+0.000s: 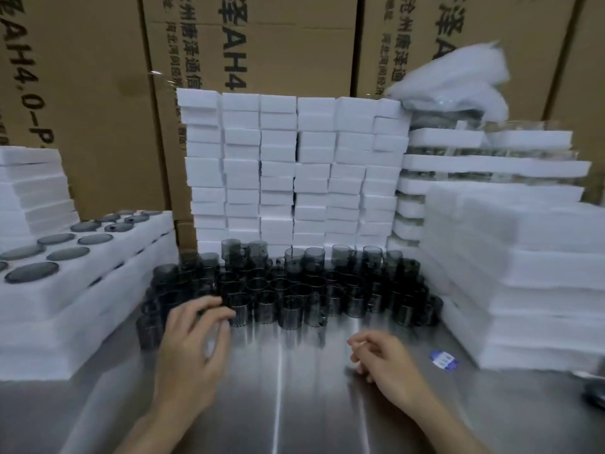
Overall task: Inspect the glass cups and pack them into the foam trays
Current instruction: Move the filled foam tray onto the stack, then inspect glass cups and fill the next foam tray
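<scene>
Dozens of dark glass cups (288, 290) crowd the far counter (294, 388) within reach, foam trays (98, 257) stacked left for packing; left hand (193, 339) reaches with spread, empty fingers, right hand (383, 362) rests loosely curled, holding nothing.

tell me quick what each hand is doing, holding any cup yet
Left hand: open, fingers spread, reaching at the smoked glass cups, holding none.
Right hand: loosely curled, holding nothing, over the steel table.
</scene>
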